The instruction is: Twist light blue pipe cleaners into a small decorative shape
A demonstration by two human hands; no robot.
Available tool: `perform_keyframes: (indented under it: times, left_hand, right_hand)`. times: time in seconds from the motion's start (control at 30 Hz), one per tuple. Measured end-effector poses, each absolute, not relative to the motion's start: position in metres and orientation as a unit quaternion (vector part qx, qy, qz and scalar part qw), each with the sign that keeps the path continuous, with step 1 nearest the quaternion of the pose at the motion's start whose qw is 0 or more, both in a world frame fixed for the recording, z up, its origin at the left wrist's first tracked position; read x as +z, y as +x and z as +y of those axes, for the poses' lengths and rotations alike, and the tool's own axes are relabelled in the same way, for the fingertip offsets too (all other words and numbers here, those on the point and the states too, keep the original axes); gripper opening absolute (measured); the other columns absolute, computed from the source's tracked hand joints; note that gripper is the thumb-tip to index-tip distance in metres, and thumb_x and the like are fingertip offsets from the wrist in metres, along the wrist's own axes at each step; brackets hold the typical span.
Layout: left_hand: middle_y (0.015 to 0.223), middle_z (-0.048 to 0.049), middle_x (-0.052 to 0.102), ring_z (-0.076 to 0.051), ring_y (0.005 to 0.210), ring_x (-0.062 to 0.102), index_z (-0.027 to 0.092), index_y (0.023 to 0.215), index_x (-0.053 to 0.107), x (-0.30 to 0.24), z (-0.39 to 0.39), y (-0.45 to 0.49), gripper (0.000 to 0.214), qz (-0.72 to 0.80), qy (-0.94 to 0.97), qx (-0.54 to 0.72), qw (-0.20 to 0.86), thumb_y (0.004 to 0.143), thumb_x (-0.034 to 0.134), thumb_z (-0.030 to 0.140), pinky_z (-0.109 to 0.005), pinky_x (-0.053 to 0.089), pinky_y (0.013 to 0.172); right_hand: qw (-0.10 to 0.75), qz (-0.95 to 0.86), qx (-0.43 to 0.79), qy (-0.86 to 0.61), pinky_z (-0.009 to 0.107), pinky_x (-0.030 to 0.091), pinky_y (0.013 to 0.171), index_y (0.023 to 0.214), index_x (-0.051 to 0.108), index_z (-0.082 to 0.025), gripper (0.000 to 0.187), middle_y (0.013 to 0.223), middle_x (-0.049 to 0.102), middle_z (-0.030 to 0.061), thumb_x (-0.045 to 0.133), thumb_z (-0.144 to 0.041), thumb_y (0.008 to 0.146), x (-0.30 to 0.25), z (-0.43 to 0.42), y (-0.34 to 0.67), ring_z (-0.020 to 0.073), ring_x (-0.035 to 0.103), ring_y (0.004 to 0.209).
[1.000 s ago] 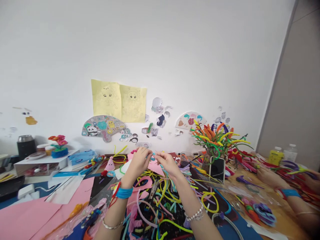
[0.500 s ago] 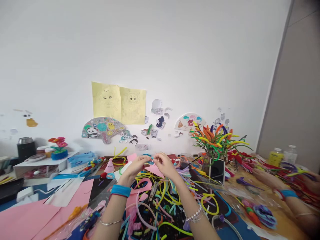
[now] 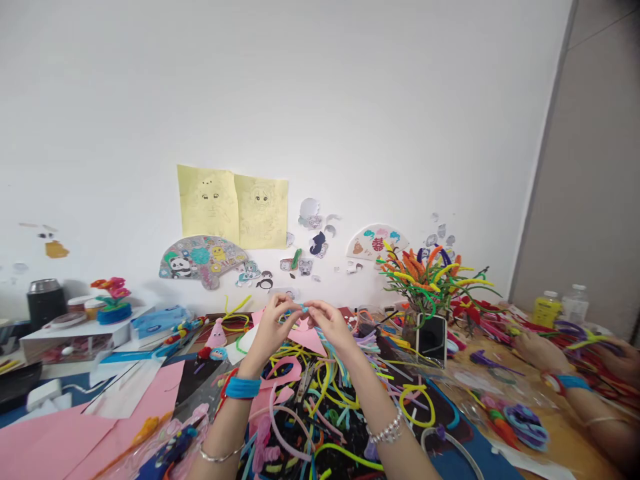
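Note:
My left hand point(image 3: 275, 324) and my right hand point(image 3: 329, 324) meet over the middle of the table, thumbs and fingertips pinched together. Between them is a small light-blue piece point(image 3: 304, 309), which looks like pipe cleaner; most of it is hidden by the fingers. Below the hands lies a tangle of yellow, teal and lilac pipe cleaners point(image 3: 327, 387). Pink paper point(image 3: 313, 339) shows just behind the right wrist. A pair of scissors point(image 3: 301, 385) rests in the heap under my forearms.
A vase of pipe-cleaner flowers point(image 3: 425, 273) stands at right behind a propped phone point(image 3: 431, 339). A co-worker's hands point(image 3: 543, 352) work at far right. To the left are a pink cone figure point(image 3: 219, 333), pink sheets point(image 3: 55, 443) and a black thermos point(image 3: 46, 303).
My left hand has lifted and turned, its fingers now more upright. Both hands still hold the light-blue piece. The view has shifted slightly, and the co-worker's near hand has moved a little.

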State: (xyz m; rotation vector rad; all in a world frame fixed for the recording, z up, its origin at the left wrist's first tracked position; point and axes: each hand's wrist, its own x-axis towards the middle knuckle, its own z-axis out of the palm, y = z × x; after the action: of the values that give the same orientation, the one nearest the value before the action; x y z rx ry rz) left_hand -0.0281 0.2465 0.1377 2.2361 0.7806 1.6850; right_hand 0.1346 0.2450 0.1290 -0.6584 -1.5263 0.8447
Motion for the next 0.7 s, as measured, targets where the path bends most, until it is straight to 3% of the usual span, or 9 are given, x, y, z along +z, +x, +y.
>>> perform_keyframes:
  times: [0.07,0.17,0.37,0.53,0.7]
  left_hand:
    - [0.100,-0.0055,0.049,-0.022,0.099,0.049,0.025,0.084,0.070,0.137,0.245,-0.026,0.010,0.250,0.785,0.567,-0.004,0.085,0.060,0.024,-0.037,0.039,0.088]
    - [0.104,-0.0061,0.051,-0.022,0.102,0.050,0.026,0.089,0.069,0.135,0.245,-0.023,0.012,0.242,0.787,0.566,-0.045,0.085,0.060,0.022,-0.038,0.042,0.089]
    - [0.102,-0.0069,0.059,-0.019,0.090,0.059,0.020,0.107,0.054,0.131,0.246,-0.011,0.029,0.245,0.712,0.638,0.159,0.081,0.064,0.026,-0.033,0.048,0.082]
    - [0.078,-0.0026,0.062,-0.016,0.073,0.058,0.017,0.087,0.061,0.128,0.247,-0.001,0.014,0.263,0.652,0.675,0.223,0.079,0.065,0.028,-0.027,0.048,0.068]
    - [0.082,-0.0039,0.065,-0.017,0.073,0.060,0.017,0.084,0.064,0.131,0.244,-0.002,0.016,0.257,0.632,0.683,0.259,0.078,0.064,0.032,-0.026,0.049,0.062]
  right_hand:
    - [0.613,-0.629,0.395,-0.269,0.030,0.050,0.067,0.090,0.062,-0.018,0.024,0.071,0.064,0.0012,0.060,-0.039,0.078,0.132,0.243,0.135,0.0143,0.059,0.064]
    - [0.639,-0.595,0.420,-0.248,0.032,0.051,0.072,0.083,0.061,-0.018,0.028,0.078,0.069,0.0031,0.071,-0.041,0.070,0.134,0.241,0.136,0.0162,0.064,0.071]
    - [0.675,-0.560,0.428,-0.219,0.033,0.050,0.080,0.088,0.060,-0.020,0.029,0.082,0.072,0.0028,0.075,-0.034,0.067,0.130,0.245,0.133,0.0166,0.066,0.078]
    - [0.690,-0.559,0.409,-0.210,0.031,0.049,0.081,0.084,0.064,-0.020,0.023,0.083,0.071,0.0017,0.075,-0.031,0.067,0.128,0.246,0.133,0.0163,0.065,0.081]
    - [0.673,-0.586,0.397,-0.214,0.032,0.049,0.079,0.079,0.069,-0.019,0.020,0.085,0.071,0.0032,0.077,-0.031,0.065,0.129,0.243,0.133,0.0182,0.064,0.083]
